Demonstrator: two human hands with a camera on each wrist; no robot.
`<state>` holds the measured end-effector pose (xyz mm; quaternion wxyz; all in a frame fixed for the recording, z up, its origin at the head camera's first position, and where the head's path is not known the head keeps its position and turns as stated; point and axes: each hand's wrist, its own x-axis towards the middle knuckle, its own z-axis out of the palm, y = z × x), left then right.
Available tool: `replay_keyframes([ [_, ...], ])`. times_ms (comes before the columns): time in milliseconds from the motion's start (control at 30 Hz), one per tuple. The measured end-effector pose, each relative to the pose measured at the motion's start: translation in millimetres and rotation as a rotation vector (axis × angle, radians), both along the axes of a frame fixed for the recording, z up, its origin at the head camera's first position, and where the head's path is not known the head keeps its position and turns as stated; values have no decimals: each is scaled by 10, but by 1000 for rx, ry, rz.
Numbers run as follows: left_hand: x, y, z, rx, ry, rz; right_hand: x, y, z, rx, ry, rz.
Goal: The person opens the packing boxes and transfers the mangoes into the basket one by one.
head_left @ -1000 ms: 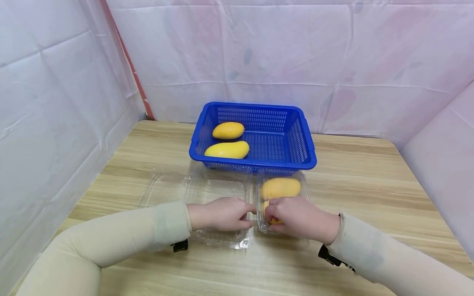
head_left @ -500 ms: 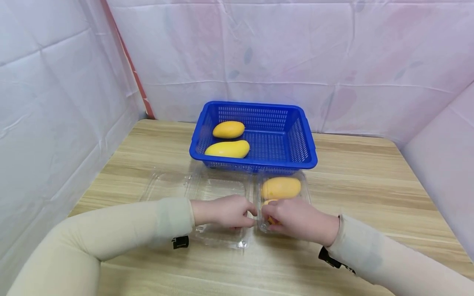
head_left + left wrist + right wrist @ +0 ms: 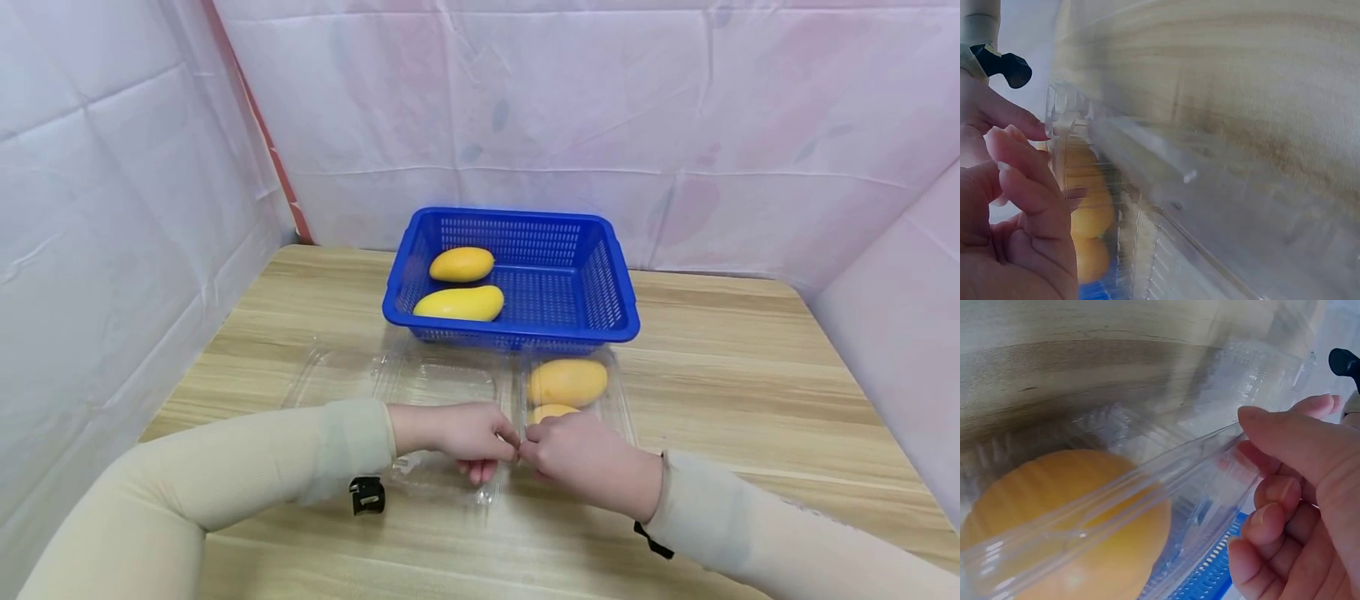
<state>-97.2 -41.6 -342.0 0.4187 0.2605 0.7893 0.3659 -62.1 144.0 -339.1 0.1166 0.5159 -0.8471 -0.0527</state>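
Nearest are the person's two pale sleeves (image 3: 225, 467), with a black strap (image 3: 367, 495) under the left wrist. The right hand (image 3: 592, 458) pinches the thin edge of a clear container (image 3: 615, 408), with the thumb on top of the plastic and the other fingers bent below. The left hand (image 3: 465, 429) meets it at the same near-left corner, its thumb and forefinger tips close together; whether they also clamp the plastic, one cannot tell.

The container stands on the wooden table (image 3: 750, 375), its long axis running away from the person, so most of it lies beyond the grip. Inside are two mangoes, both lying crosswise: the front mango (image 3: 553, 412), partly hidden by the right hand, and the rear mango (image 3: 567, 382).

Just beside it, to the left, a second container (image 3: 450, 383) lies open, its lid (image 3: 341, 375) spread farther left. Behind both stands a blue basket (image 3: 510, 330), long from side to side, with two yellow mangoes (image 3: 459, 304) in its left part. Pale cloth (image 3: 562, 100) hangs behind.
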Motion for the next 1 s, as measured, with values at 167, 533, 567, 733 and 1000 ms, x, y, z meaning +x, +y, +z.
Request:
replay_keyframes([
  [167, 12, -4, -30, 13, -69, 41, 22, -24, 12, -16, 27, -2],
  [533, 38, 18, -39, 20, -125, 57, 74, -45, 39, 43, 50, -59],
  [567, 41, 19, -42, 20, -127, 58, 76, -48, 43, 49, 50, -63],
  [733, 54, 22, -40, 28, -168, 68, 84, -54, 41, 49, 46, -70],
  [1000, 79, 24, -35, 54, -258, 97, 102, -54, 26, 24, 61, -73],
])
